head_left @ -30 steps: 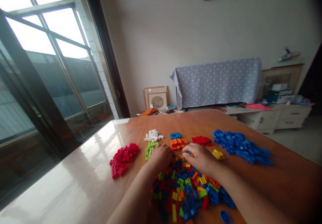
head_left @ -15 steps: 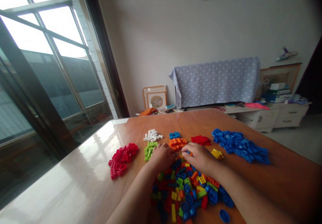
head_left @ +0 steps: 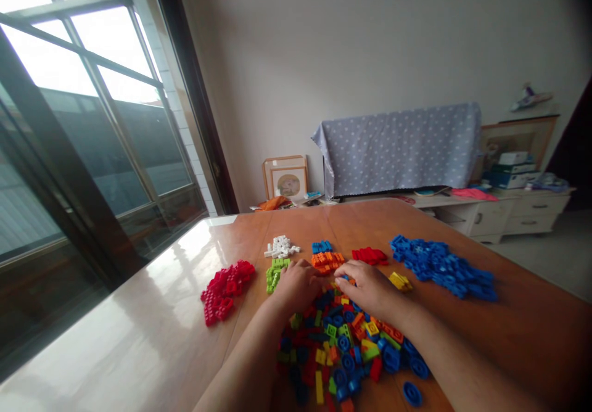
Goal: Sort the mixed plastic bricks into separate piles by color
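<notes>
1. Compared with a second ago, very little has moved: both hands stay palm-down at the far edge of the mixed pile of bricks [head_left: 342, 344] in the middle of the worktop [head_left: 139, 332]. The view has only shifted slightly.
2. The left hand [head_left: 298, 285] has crept a touch towards 12 o'clock. It now lies just beside the green bricks [head_left: 274, 274] at its 10 o'clock. Its fingers are curled down into the pile; whether they pinch a brick I cannot tell.
3. The right hand [head_left: 365, 288] keeps its place, fingertips close to the orange bricks [head_left: 326, 261] at its 11 o'clock. The fingers are bent over something small, but the grasp is hidden.
4. The sorted heaps look unchanged: red bricks [head_left: 224, 290] at 9 o'clock, white bricks [head_left: 281, 247] and a small blue stack [head_left: 322, 247] at 12, a flat red stack [head_left: 369, 255] and yellow bricks [head_left: 400, 282] at 2, and the big blue heap [head_left: 441, 267] at 3.
5. My reading is that the hands are picking through the pile, with no new brick sorted yet.
</notes>
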`<state>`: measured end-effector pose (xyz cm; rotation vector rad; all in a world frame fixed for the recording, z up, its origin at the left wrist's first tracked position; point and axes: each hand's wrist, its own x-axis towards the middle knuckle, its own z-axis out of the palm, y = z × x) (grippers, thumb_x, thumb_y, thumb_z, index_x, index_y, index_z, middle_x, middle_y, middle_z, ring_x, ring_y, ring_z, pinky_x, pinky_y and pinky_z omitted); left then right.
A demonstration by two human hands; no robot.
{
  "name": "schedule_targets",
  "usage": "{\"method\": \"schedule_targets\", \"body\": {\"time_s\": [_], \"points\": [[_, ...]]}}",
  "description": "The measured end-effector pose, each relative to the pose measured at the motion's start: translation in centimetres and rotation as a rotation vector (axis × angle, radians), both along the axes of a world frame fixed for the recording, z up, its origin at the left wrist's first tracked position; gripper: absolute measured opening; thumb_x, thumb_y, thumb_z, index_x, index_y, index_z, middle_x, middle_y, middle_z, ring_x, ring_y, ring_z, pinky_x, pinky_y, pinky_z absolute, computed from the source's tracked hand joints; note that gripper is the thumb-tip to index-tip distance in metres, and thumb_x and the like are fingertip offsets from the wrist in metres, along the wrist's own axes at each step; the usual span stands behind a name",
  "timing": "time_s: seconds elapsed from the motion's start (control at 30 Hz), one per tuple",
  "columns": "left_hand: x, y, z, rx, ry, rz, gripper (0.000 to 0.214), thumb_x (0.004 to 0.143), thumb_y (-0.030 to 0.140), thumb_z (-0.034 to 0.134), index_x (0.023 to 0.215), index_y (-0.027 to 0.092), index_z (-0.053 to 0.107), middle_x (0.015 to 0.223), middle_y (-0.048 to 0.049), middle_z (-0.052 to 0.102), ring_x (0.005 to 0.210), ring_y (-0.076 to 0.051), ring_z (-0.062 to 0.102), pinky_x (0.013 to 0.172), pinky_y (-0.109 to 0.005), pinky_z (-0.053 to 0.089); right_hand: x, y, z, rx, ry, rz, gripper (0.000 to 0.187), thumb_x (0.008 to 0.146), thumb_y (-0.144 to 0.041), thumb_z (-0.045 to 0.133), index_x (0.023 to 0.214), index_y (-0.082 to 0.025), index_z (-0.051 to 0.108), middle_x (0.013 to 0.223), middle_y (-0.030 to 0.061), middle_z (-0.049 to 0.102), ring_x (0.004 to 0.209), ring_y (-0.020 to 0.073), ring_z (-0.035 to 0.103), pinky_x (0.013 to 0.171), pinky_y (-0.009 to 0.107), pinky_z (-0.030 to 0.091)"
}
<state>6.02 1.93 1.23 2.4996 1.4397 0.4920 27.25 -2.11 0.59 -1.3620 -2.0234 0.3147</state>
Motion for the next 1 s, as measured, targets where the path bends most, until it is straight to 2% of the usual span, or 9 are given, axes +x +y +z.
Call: {"method": "schedule_targets", "body": {"time_s": [0.17, 0.27, 0.43, 0.53, 0.63, 0.8, 1.0], "points": [[-1.0, 0.2, 0.8, 0.063, -0.081, -0.025, 0.027, 0.092, 0.034, 0.052, 0.098, 0.022, 0.075, 0.099, -0.0077, 0.067, 0.092, -0.02, 0.06, 0.083, -0.028, 0.044, -0.3, -0.2, 0.2, -0.001, -0.023, 0.019, 0.018, 0.088, -0.024, 0.057, 0.095, -0.022, 0.074, 0.097, 0.0049, 0.071, 0.093, 0.0199, 0.064, 0.088, 0.03, 0.046], [-1.6, -0.1, 1.8, 0.001, -0.111, -0.028, 0.027, 0.092, 0.029, 0.048, 0.084, 0.019, 0.071, 0.083, -0.0046, 0.065, 0.077, -0.017, 0.056, 0.07, -0.025, 0.042, -1.2, -1.1, 0.8, 0.001, -0.059, 0.069, 0.018, 0.088, -0.023, 0.057, 0.095, -0.023, 0.074, 0.098, 0.0049, 0.071, 0.095, 0.0203, 0.063, 0.089, 0.03, 0.046], [-2.5, -0.6, 2.8, -0.085, -0.175, 0.054, 0.025, 0.09, 0.032, 0.05, 0.077, 0.017, 0.066, 0.069, -0.0011, 0.057, 0.067, -0.014, 0.048, 0.061, -0.023, 0.035, -4.1, -4.0, 2.3, 0.019, -0.173, 0.23, 0.017, 0.091, -0.023, 0.056, 0.093, -0.023, 0.073, 0.096, 0.0049, 0.069, 0.096, 0.021, 0.059, 0.088, 0.032, 0.044], [-2.8, -0.4, 2.5, -0.078, -0.185, 0.074, 0.025, 0.089, 0.032, 0.051, 0.074, 0.016, 0.063, 0.067, 0.0001, 0.053, 0.065, -0.012, 0.045, 0.058, -0.023, 0.032, -5.6, -5.4, 2.8, 0.023, -0.27, 0.272, 0.014, 0.09, -0.027, 0.059, 0.092, -0.023, 0.073, 0.096, 0.0056, 0.067, 0.098, 0.023, 0.056, 0.09, 0.035, 0.041], [-2.9, -0.3, 2.2, -0.063, -0.205, 0.072, 0.025, 0.09, 0.035, 0.051, 0.078, 0.017, 0.064, 0.069, 0.0007, 0.054, 0.064, -0.012, 0.044, 0.059, -0.022, 0.032, -6.6, -6.2, 2.7, 0.03, -0.336, 0.291, 0.014, 0.09, -0.03, 0.06, 0.09, -0.022, 0.072, 0.097, 0.0062, 0.066, 0.101, 0.0244, 0.053, 0.094, 0.039, 0.039], [-2.6, -0.6, 2.7, -0.077, -0.163, 0.078, 0.025, 0.09, 0.035, 0.051, 0.074, 0.017, 0.061, 0.067, 0.0008, 0.052, 0.061, -0.012, 0.042, 0.056, -0.023, 0.029, -7.5, -6.3, 2.0, 0.021, -0.402, 0.336, 0.014, 0.089, -0.027, 0.059, 0.093, -0.022, 0.071, 0.102, 0.0067, 0.067, 0.103, 0.0253, 0.052, 0.097, 0.042, 0.037], [-2.6, -0.9, 3.2, -0.051, -0.153, 0.074, 0.024, 0.09, 0.035, 0.052, 0.075, 0.019, 0.062, 0.067, 0.0, 0.054, 0.063, -0.012, 0.045, 0.057, -0.023, 0.029, -8.0, -6.1, 1.5, -0.002, -0.405, 0.274, 0.013, 0.085, -0.028, 0.062, 0.092, -0.022, 0.07, 0.103, 0.0072, 0.066, 0.104, 0.0265, 0.052, 0.096, 0.041, 0.038]]}}
